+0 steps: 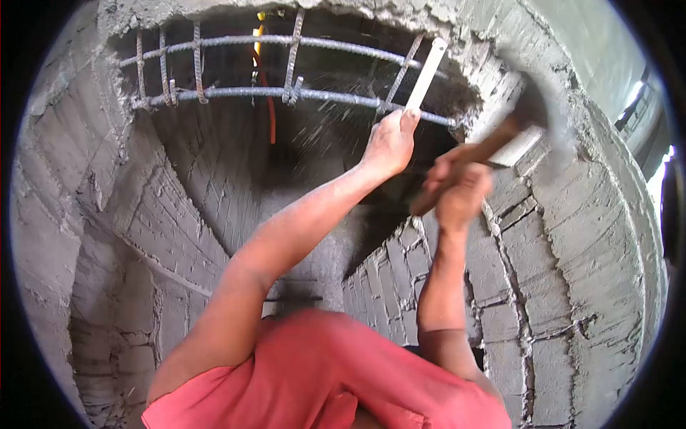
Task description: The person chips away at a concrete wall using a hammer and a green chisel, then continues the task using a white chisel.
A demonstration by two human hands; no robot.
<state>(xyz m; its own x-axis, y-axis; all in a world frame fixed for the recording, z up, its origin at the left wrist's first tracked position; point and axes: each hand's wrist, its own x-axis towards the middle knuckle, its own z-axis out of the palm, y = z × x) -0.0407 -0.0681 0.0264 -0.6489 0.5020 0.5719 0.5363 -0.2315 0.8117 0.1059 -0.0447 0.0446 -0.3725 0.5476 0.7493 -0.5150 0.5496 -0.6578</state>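
Note:
My left hand [391, 143] is closed around the lower end of a flat, pale strip [427, 75], which slants up across the steel bars and has a small hole near its top. In my right hand [461, 196] is a hammer [493, 139], its wooden handle tilted up to the right. The hammer head is smeared by motion beside the broken right edge of the opening. Two curved rebars [329, 95] with short cross bars span the opening just beyond my left hand. Fine specks fly below them.
Rough mortared brickwork [529, 286] curves along the right, and a grey plastered wall [164, 200] along the left. A pale block [520, 146] lies behind the hammer. An orange cord [271, 118] hangs in the dark opening. A jagged concrete edge [493, 79] borders it.

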